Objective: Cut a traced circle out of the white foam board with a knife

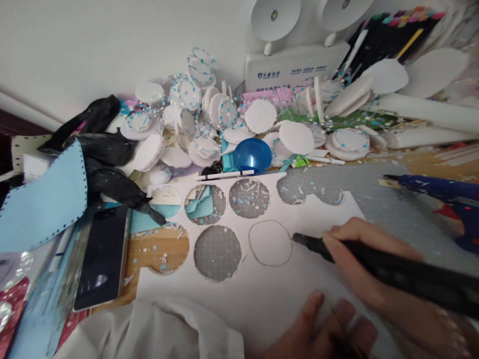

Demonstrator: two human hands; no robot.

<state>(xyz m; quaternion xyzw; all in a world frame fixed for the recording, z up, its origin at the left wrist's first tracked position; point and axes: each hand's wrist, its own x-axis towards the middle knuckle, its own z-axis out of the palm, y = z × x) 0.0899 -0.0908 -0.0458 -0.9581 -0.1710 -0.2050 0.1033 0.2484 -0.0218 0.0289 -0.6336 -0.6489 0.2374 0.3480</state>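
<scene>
In my right hand (361, 254) is a thick black pen-shaped tool (314, 244), with its narrow tip beside the right edge of a drawn circle (270, 243). Whether the tip touches the surface I cannot tell. The circle's brownish outline lies on a white board (224, 299), among several round cut-out holes that show the grey cutting mat (217, 252) below. My left hand (329, 324) rests on the board near the bottom, fingers spread, partly dark and blurred. A pale sleeve (160, 324) crosses the lower left.
White discs (261, 115) and beaded rings pile up behind, with a blue round lid (252, 155). At left lie a phone (101, 257), a black plastic bag (108, 144) and blue paper (48, 199). A blue glue gun (445, 192) lies right; a twin-lamp unit (292, 67) stands behind.
</scene>
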